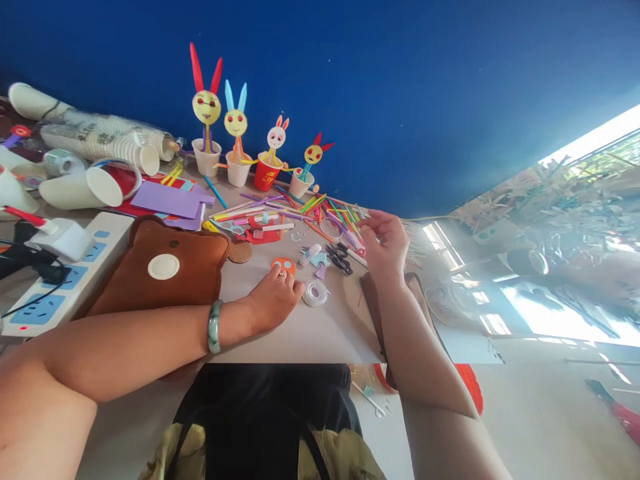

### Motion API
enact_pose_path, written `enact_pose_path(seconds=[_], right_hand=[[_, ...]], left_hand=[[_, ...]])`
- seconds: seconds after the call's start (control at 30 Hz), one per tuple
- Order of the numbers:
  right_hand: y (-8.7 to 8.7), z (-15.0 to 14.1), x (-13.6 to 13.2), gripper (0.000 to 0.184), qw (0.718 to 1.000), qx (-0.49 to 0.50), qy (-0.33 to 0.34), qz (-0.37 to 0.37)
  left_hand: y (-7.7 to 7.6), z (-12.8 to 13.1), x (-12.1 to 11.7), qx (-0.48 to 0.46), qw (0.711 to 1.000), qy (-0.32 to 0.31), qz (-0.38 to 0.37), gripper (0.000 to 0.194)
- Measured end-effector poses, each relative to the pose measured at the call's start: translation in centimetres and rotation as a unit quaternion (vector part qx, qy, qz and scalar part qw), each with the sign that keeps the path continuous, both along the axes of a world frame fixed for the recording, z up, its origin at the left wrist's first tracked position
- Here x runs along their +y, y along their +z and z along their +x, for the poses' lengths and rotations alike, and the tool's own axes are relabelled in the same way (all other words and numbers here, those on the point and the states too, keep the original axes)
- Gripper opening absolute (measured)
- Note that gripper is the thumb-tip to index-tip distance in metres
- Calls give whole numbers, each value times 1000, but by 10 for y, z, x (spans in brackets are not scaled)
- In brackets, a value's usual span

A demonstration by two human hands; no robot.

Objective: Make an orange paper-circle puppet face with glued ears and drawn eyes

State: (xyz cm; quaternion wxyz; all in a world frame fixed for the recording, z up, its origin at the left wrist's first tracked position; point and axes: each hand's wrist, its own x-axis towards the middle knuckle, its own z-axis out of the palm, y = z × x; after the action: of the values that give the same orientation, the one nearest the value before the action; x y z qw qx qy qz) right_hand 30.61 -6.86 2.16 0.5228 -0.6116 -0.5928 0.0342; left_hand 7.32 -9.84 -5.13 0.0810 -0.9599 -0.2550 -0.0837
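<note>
Rounded orange, pale-spotted cutout [289, 264] is touching our curled left hand [274, 296], our narrowed right hand [387, 243] hovering; either grip is unclear.

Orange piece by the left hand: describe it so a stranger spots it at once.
Below the blue wall, find the table, then the left hand. Partly under that hand lies the orange piece; its pale spots set it apart from the plain brown disc.

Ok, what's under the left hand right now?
An orange piece with pale dots: its far part shows beyond the left hand. Its near part, and anything else beneath the hand, is covered.
</note>
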Motion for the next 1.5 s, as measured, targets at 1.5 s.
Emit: enact_pose_path(seconds=[1.5], right_hand=[[-32,25,3,10,829,-299,258,-397]], left_hand=[[-1,-3,18,-79,996,8,-34,14]])
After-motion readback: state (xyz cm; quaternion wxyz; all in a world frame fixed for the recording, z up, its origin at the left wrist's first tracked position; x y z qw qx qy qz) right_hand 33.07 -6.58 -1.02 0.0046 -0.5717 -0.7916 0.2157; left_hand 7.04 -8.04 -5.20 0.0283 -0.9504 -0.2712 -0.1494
